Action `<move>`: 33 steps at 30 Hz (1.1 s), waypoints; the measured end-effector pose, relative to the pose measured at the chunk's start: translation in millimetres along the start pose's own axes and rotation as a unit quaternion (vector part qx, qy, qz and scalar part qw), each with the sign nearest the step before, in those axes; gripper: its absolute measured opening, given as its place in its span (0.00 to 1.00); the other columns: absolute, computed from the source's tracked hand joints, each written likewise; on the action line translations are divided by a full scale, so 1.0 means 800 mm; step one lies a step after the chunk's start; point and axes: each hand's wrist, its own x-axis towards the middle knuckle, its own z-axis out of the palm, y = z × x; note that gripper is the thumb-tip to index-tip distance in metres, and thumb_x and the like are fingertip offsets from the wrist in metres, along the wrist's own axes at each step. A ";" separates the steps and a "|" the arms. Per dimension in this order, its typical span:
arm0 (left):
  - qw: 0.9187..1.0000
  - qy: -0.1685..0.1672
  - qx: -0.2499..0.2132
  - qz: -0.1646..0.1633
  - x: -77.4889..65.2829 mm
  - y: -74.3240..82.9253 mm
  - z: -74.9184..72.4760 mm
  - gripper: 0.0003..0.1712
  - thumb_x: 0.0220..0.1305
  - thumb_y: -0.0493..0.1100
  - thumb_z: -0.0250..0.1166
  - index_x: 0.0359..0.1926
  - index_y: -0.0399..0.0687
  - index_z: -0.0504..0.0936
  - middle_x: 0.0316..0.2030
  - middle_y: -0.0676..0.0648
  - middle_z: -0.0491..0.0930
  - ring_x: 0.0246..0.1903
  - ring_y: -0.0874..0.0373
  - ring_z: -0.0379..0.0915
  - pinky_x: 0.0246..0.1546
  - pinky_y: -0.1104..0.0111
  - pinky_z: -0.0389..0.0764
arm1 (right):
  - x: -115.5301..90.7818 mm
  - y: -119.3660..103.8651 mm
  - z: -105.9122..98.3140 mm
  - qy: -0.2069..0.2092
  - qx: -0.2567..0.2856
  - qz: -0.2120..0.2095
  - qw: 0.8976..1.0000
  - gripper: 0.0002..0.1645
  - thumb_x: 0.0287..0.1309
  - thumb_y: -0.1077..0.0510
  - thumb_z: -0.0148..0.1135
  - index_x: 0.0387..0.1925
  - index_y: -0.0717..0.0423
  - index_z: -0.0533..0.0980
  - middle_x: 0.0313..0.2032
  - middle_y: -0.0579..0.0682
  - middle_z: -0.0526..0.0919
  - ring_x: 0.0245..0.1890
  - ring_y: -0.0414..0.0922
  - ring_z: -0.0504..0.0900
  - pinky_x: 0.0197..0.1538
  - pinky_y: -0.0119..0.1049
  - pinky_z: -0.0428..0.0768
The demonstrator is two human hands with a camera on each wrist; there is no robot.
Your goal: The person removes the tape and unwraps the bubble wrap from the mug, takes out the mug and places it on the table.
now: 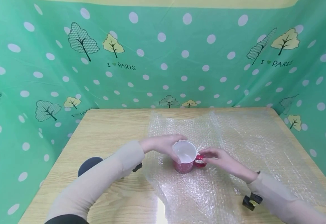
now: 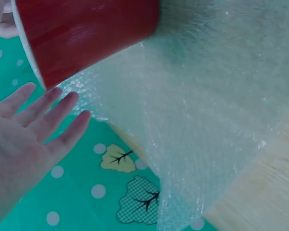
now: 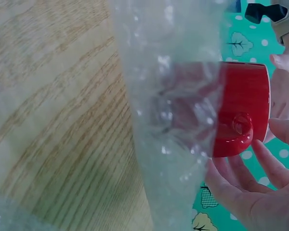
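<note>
A red mug [image 1: 183, 166] with a white inside stands upright on a sheet of bubble wrap [image 1: 196, 193], its handle [image 1: 200, 161] pointing right. My left hand [image 1: 164, 145] is at the mug's left side, thumb in front and fingers behind the rim. In the left wrist view those fingers [image 2: 62, 118] look straight and spread beside the rim. At the handle is my right hand [image 1: 220, 158], its fingertips at or very near it. The right wrist view shows the right fingers [image 3: 269, 163] extended beside the handle, while bubble wrap covers part of the mug.
A dark blue round thing [image 1: 89, 165] lies on the wooden table [image 1: 115, 124] at left, partly hidden by the left sleeve. More bubble wrap [image 1: 263, 149] spreads over the table's right side. A green dotted cloth [image 1: 151, 77] hangs behind and at both sides.
</note>
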 end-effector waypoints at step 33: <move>0.999 -0.013 -0.018 0.033 0.016 -0.011 0.014 0.54 0.30 0.43 0.77 0.62 0.48 0.58 0.55 0.49 0.68 0.54 0.56 0.64 0.55 0.64 0.66 | 0.003 0.005 0.002 0.003 -0.001 -0.005 1.000 0.18 0.54 0.59 0.57 0.45 0.67 0.73 0.43 0.61 0.78 0.43 0.52 0.78 0.44 0.32 0.78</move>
